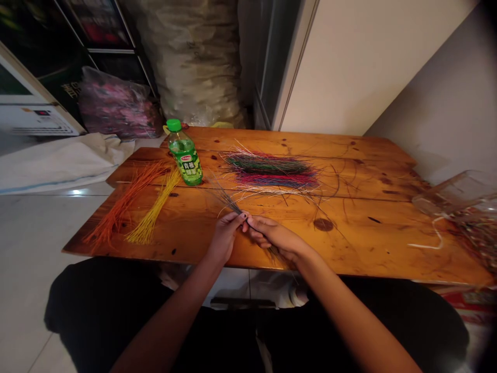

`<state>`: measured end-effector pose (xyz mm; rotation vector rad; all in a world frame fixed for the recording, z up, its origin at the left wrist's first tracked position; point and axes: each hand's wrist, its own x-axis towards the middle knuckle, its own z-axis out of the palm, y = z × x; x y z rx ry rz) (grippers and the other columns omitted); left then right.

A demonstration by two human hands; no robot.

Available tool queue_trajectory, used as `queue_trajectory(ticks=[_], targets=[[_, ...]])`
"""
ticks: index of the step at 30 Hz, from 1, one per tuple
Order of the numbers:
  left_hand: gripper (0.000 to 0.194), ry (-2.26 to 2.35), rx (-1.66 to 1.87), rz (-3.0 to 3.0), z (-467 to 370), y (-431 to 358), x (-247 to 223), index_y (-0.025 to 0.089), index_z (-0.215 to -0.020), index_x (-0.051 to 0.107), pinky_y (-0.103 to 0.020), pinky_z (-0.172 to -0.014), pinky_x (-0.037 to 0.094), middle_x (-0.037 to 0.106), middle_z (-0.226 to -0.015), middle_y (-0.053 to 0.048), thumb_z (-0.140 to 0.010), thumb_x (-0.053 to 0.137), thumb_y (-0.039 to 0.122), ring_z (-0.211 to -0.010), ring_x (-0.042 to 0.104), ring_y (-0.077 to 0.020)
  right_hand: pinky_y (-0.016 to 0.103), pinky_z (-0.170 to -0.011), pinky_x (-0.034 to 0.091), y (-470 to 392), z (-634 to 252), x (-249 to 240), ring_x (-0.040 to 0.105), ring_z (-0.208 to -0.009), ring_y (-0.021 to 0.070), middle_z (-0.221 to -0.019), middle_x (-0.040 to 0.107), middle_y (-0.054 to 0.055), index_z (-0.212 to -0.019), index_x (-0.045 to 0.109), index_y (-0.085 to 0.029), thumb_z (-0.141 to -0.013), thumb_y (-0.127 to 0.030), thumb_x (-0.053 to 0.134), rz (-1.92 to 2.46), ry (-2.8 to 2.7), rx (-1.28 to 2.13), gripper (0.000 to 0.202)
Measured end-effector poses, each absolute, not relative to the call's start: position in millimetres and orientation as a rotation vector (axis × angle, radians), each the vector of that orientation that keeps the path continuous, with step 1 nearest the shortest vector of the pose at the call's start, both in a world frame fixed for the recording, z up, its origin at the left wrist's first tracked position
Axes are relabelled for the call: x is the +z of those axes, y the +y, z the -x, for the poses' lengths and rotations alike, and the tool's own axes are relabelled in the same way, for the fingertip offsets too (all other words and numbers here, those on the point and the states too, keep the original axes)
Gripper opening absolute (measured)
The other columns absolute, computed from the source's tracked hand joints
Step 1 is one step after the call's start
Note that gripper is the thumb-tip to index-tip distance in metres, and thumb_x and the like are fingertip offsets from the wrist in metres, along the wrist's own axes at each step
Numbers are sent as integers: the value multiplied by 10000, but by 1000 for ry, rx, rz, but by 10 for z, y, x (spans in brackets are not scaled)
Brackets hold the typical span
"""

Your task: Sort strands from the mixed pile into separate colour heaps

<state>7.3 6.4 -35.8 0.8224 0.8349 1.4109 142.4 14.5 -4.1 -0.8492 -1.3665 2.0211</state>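
A thin bundle of dark strands runs slantwise through both hands, its loose ends fanning out toward the bottle. My left hand pinches it near the middle, thumb on top. Close against it, my right hand wraps its fingers around the lower part, and the tail ends stick out below the palm. Just beyond the hands lies a pile of mixed strands in green, red, blue and white. On the left rest an orange bundle and a yellow bundle.
A green-capped drink bottle stands upright behind the yellow bundle on the wooden table. At the right edge are a clear plastic container and a white cord. A bag of pink items sits beyond the table's left end.
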Motion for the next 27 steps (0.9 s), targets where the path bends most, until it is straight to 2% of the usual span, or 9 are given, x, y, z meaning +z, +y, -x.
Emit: queue_trajectory(ticks=[8, 14, 21, 25, 27], targets=[[194, 797, 1425, -803, -55, 72, -370, 158, -555, 616, -215, -642, 384, 573, -620, -2, -693, 667, 284, -604, 479, -89, 190, -378, 61, 128, -1341, -93, 107, -416, 45, -489, 198, -108, -741, 417, -185, -820, -436, 491, 789, -1239, 2070, 274], [175, 718, 1351, -756, -28, 73, -373, 163, -643, 662, -221, -739, 395, 583, -616, -4, -712, 658, 323, -645, 517, -94, 181, -379, 49, 118, -1360, -57, 91, -431, 45, -519, 180, -99, -731, 427, -179, -804, -409, 529, 701, -1126, 2158, 261], [215, 726, 1310, -790, 15, 65, -394, 163, -536, 652, -237, -818, 397, 651, -743, -43, -668, 695, 326, -860, 569, -147, 176, -362, 42, 126, -1377, -45, 58, -439, 49, -532, 172, -95, -714, 431, -177, -786, -350, 571, 622, -1012, 2316, 233], [147, 774, 1362, -760, 6, 65, -387, 183, -569, 670, -254, -850, 401, 669, -755, -25, -643, 713, 302, -831, 584, -136, 172, -364, 55, 121, -1367, -40, 71, -443, 49, -543, 175, -91, -727, 437, -171, -809, -358, 540, 610, -1026, 2320, 229], [182, 802, 1382, -762, -5, 68, -384, 178, -529, 652, -252, -847, 402, 667, -732, -25, -644, 712, 305, -815, 588, -134, 173, -368, 66, 113, -1354, -39, 86, -437, 47, -544, 184, -90, -734, 445, -170, -822, -376, 518, 636, -1067, 2284, 236]])
